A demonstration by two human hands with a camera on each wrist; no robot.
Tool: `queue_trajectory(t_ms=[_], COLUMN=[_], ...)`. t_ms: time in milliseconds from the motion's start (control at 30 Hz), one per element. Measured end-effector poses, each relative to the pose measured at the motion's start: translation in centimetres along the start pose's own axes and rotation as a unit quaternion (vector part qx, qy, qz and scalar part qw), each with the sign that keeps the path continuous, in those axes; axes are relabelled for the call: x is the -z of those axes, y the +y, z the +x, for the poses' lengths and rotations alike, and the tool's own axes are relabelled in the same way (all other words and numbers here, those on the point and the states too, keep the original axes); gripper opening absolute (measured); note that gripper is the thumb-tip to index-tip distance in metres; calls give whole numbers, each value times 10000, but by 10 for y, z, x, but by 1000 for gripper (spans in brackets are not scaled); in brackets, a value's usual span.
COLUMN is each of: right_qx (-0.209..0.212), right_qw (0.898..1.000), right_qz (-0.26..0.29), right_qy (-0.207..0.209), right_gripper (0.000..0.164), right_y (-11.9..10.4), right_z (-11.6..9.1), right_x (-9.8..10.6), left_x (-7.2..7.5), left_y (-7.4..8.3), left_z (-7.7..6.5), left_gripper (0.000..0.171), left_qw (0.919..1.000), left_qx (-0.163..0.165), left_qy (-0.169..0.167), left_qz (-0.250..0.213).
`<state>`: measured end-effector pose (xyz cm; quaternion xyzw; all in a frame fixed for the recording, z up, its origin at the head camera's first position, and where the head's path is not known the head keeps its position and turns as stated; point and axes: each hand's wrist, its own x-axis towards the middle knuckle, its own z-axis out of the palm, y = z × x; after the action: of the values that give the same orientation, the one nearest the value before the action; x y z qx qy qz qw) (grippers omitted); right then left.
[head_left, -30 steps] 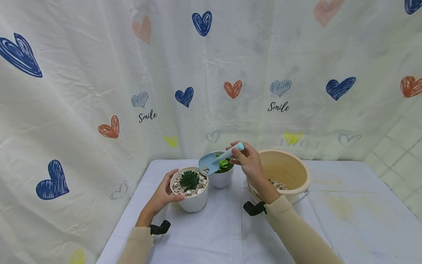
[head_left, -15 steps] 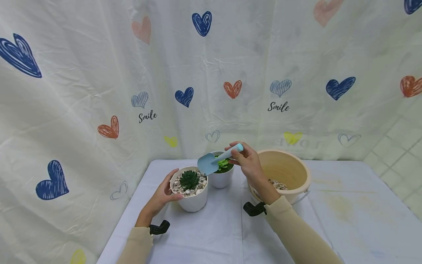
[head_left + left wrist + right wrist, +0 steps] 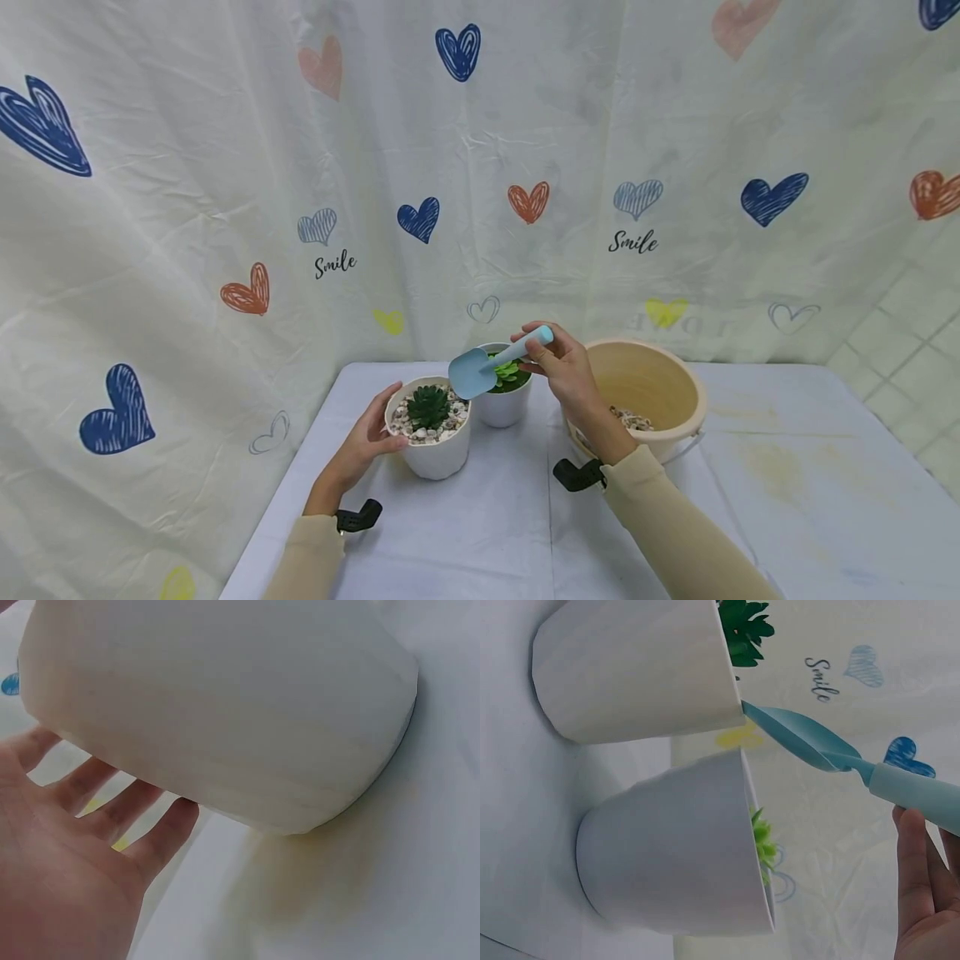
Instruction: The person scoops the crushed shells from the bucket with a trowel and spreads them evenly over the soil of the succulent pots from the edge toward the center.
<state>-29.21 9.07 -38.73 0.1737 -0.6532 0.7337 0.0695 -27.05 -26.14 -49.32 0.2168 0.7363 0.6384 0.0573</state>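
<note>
My left hand point(image 3: 365, 442) holds the near white flowerpot point(image 3: 439, 460) by its left side, fingers round the far side and thumb at the front. In the left wrist view, spread fingers point(image 3: 161, 832) lie against the pot wall. A dark green succulent point(image 3: 428, 407) stands among pebbles point(image 3: 448, 427) in this pot. My right hand point(image 3: 566, 372) pinches the handle of a light blue hand trowel point(image 3: 472, 373). The trowel blade tilts down, with its tip right at the pot's rim in the right wrist view; no pebbles show on the blade.
Behind the trowel stands a second white pot point(image 3: 504, 410) with a bright green plant point(image 3: 763, 841). A beige bucket point(image 3: 678, 383) holding some pebbles point(image 3: 632, 420) is beside my right wrist. A white cloth covers the table point(image 3: 780, 500), and a heart-print curtain point(image 3: 465, 150) hangs behind.
The pebbles on the trowel have gone off its blade at the pot's rim, and the blade has tipped further. My left hand and the pot have shifted slightly left.
</note>
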Motion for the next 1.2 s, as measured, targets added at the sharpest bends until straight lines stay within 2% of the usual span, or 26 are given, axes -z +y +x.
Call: queue_trajectory(t_ms=[300, 667, 800, 867, 967, 1067, 1133, 1200], right_qx=[13, 36, 106, 154, 256, 360, 400, 424], right_qw=[10000, 9998, 9989, 9977, 9940, 9887, 9848, 9808], right_qz=[40, 156, 355, 530, 866, 1156, 1290, 1402], right_qy=[28, 147, 276, 389, 620, 884, 1093, 1289], right_gripper=[33, 34, 35, 35, 33, 32, 32, 32], right_y=[0, 1, 0, -3, -8, -16, -22, -29], right_z=[0, 1, 1, 1, -1, -3, -5, -8], right_x=[-1, 0, 0, 1, 5, 13, 21, 31], left_x=[5, 4, 1, -2, -12, -25, -35, -46], left_y=[-1, -1, 4, 10, 25, 43, 55, 65], left_z=[-1, 0, 1, 2, 3, 4, 5, 6], left_gripper=[78, 75, 71, 67, 62, 59, 55, 50], left_qw=[9999, 9999, 9990, 9967, 9854, 9642, 9508, 9408], left_qx=[-38, -28, 13, -63, -279, -640, -903, -1208], left_qy=[69, 156, 416, 673, 1237, 1844, 2183, 2393], left_qz=[86, 9, 157, 447, 1132, 1795, 2004, 2073])
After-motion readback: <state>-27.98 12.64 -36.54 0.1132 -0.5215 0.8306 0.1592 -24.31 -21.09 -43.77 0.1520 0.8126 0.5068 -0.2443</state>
